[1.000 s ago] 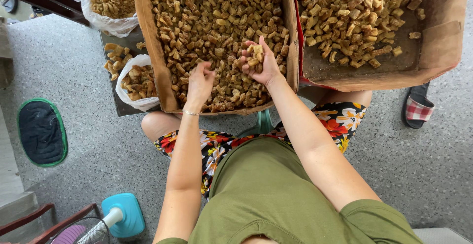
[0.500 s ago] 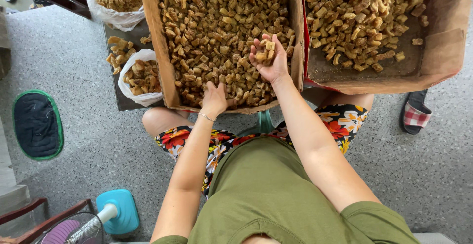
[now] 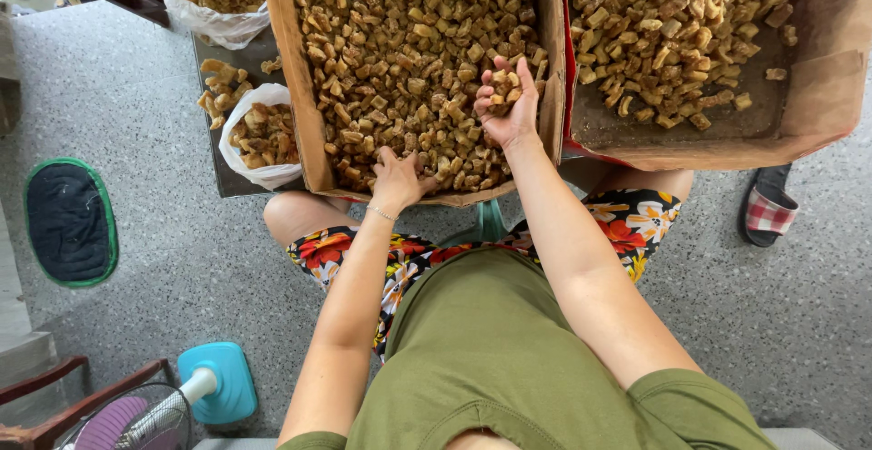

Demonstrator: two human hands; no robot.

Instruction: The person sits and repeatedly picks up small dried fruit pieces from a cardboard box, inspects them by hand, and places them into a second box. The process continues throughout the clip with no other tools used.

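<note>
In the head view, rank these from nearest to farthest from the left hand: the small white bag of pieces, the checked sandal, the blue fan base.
From the left hand, resting in the middle cardboard box:
1. Small white bag, just to its left beside the box.
2. Blue fan base, lower left on the floor.
3. Checked sandal, far right on the floor.

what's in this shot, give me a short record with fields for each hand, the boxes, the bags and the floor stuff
left hand: left hand palm down in the brown pieces at the near edge of the middle cardboard box
right hand: right hand palm up, cupping a handful of pieces
second box: second cardboard box, partly filled
bags: two white plastic bags of pieces on a metal tray
floor: dark mat, fan with blue base, checked sandal
</note>
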